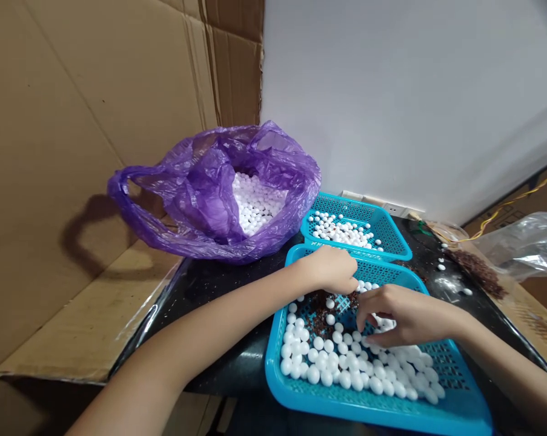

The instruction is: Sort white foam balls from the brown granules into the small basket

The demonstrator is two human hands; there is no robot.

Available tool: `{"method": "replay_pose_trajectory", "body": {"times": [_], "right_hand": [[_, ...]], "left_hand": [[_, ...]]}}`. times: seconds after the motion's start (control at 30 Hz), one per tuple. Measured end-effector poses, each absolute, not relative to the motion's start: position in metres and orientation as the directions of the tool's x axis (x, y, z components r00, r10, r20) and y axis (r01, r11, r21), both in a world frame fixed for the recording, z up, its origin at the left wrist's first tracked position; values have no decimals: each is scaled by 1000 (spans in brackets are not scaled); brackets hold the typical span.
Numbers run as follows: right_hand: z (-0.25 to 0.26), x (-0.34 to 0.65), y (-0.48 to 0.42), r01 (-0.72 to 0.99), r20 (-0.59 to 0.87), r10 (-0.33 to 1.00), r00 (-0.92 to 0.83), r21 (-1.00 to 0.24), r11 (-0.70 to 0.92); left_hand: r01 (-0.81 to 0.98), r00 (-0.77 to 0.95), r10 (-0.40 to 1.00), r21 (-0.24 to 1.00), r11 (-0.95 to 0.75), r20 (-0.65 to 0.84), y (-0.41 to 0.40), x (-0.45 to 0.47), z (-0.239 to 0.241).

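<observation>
In front of me a blue perforated plastic basket [277,363] holds many small white balls [332,360] and dark brown crumbs [321,318]. My left hand [332,269] reaches over the basket's far side, its fingers curled downward; whatever may be in them is hidden. To its right, my right hand [398,315] hovers low over the balls, palm down. Its fingers are bent, with the thumb spread apart from them, and the fingertips are near or touching the balls.
A second blue basket [394,233] with more white balls sits behind. At left stands an open purple plastic bag [200,206] full of white balls. Brown crumbs [477,272] and clear plastic [527,242] lie on the right of the black tabletop [228,290]. Cardboard [86,91] walls the left.
</observation>
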State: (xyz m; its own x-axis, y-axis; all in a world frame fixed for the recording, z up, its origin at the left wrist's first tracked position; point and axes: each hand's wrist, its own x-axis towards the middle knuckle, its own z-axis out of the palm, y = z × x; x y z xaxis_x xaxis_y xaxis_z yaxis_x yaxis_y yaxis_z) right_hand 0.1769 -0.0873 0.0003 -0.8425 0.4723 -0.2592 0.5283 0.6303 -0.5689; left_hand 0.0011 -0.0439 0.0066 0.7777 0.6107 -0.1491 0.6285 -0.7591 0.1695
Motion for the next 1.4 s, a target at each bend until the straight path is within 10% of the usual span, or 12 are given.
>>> {"method": "replay_pose_trajectory", "body": {"times": [0.53,0.9,1.4], "right_hand": [[-6,169,-105,608,-265,547,-794,-365,705],[-8,197,-94,332,-114,720,-685,-928,169],[-25,182,-111,591,-15,770,-637,-651,476]], "left_hand": [[632,775,612,179,-754,-156,-43,3,3],[613,790,592,172,-772,-159,-42,4,-4],[612,790,591,173,-772,-163,-41,5,-7]]}}
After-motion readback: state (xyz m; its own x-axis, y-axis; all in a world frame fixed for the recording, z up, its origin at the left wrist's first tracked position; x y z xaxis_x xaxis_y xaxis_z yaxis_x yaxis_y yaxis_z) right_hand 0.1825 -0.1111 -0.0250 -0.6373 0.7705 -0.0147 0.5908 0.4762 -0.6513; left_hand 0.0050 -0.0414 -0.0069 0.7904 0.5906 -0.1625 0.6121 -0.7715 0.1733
